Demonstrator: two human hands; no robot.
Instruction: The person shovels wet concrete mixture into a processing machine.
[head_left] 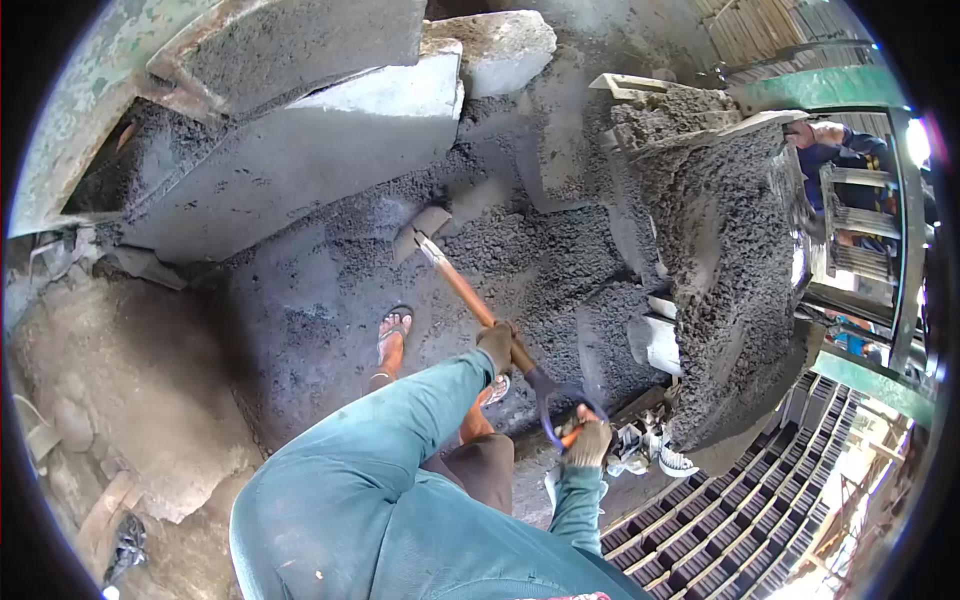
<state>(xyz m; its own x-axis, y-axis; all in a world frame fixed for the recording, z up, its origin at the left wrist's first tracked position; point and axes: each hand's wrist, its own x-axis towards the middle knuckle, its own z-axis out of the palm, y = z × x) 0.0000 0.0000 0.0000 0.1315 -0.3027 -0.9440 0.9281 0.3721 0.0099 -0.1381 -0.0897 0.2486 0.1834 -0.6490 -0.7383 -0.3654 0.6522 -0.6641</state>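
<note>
Two hands grip one shovel (pixel 465 291): the left hand (pixel 495 346) wraps the wooden shaft, the right hand (pixel 588 441) closes around the blue handle (pixel 544 384). The blade (pixel 433 218) is beside dark, crumbly material (pixel 535 255), near a grey slab (pixel 300 160).

To the left of the shovel (pixel 465 290), I have a low open stretch of floor (pixel 300 290) for my left hand (pixel 495 345) to pass over, with my foot (pixel 395 332) standing in it. A long grey slab (pixel 290 165) closes off the far side, and a pale brown mound (pixel 130 390) bounds the left. Ahead and right, loose dark material (pixel 530 250) roughens the way. Beyond it a heap (pixel 735 270) rises as a barrier, and crumpled pale scraps (pixel 635 450) crowd just beside my right hand (pixel 588 440).
</note>
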